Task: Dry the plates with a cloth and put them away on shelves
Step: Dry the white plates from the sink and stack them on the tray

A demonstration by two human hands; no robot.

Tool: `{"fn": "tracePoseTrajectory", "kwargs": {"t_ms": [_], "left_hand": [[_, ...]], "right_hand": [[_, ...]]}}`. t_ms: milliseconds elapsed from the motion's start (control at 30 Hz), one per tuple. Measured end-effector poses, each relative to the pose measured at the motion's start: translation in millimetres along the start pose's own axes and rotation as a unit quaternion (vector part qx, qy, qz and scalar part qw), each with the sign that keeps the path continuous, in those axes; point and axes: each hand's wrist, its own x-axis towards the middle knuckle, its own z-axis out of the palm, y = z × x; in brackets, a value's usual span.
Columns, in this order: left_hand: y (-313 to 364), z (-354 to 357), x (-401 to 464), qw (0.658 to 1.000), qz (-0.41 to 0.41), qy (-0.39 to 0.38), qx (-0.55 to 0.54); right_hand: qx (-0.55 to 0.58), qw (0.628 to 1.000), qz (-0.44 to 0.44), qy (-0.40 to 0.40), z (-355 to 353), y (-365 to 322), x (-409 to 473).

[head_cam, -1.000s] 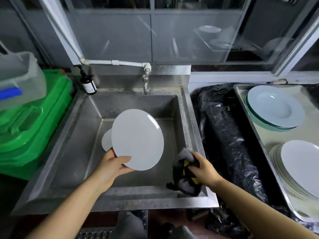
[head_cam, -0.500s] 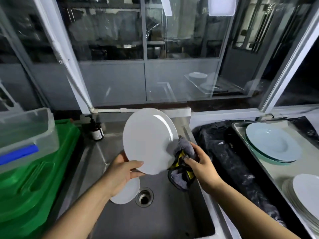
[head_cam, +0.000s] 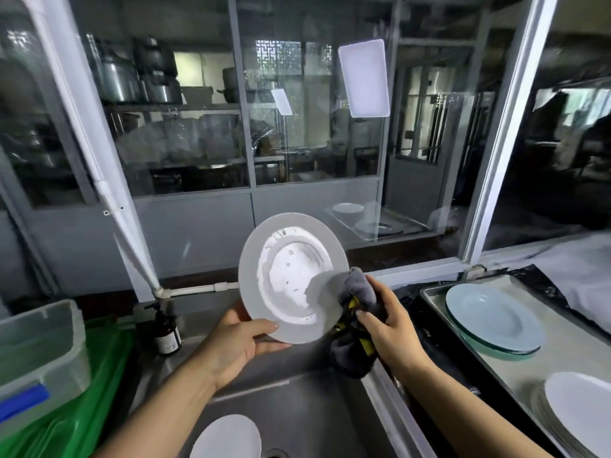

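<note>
My left hand (head_cam: 236, 345) grips the lower left rim of a wet white plate (head_cam: 287, 276), held upright above the steel sink (head_cam: 317, 414), its face turned toward me. My right hand (head_cam: 391, 328) holds a dark grey cloth with yellow trim (head_cam: 355, 312) pressed against the plate's right rim. Another white plate (head_cam: 226, 438) lies in the sink bottom. On the right, a steel tray (head_cam: 535, 368) carries a pale blue bowl-plate stack (head_cam: 492, 317) and a stack of white plates (head_cam: 578, 411).
A green bin (head_cam: 76, 401) with a clear plastic box (head_cam: 36, 355) on top stands at the left. A brown pump bottle (head_cam: 167, 332) sits at the sink's back corner. Black plastic sheeting (head_cam: 413, 302) lies between sink and tray. Glass partitions rise behind the sink.
The plate has been raised higher and turned so its wet face shows toward me. The cloth stays at its right rim. My view has tilted upward.
</note>
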Motion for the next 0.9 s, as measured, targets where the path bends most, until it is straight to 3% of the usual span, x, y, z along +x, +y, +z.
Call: {"fn": "tracePoseTrajectory", "kwargs": {"t_ms": [133, 267, 433, 567, 700, 767, 900], "left_hand": [[2.5, 12.9, -0.3, 1.0, 0.001, 0.004, -0.011], [15.8, 38.0, -0.8, 1.0, 0.017, -0.025, 0.006], [26.7, 60.1, -7.7, 0.997, 0.043, -0.06, 0.006], [30.2, 60.9, -13.9, 0.997, 0.042, -0.071, 0.012], [33.6, 57.4, -19.6, 0.997, 0.053, -0.063, -0.011], [34.8, 57.6, -22.7, 0.996, 0.058, -0.064, -0.002], [31.6, 63.9, -24.8, 0.997, 0.056, -0.048, 0.027]], "right_hand": [[-0.109, 0.99, -0.08, 0.031, 6.0, -10.3, -2.9], [-0.194, 0.961, -0.195, -0.013, 20.4, -30.3, 0.7], [-0.324, 0.872, -0.345, -0.129, 34.4, -62.0, 21.6], [-0.379, 0.825, -0.409, -0.093, 31.0, -72.7, 45.9], [-0.386, 0.855, -0.344, -0.035, 12.0, -62.9, 53.6], [-0.355, 0.867, -0.344, -0.065, 4.1, -54.9, 41.1], [-0.319, 0.854, -0.383, -0.15, 16.1, -55.5, 18.4]]}}
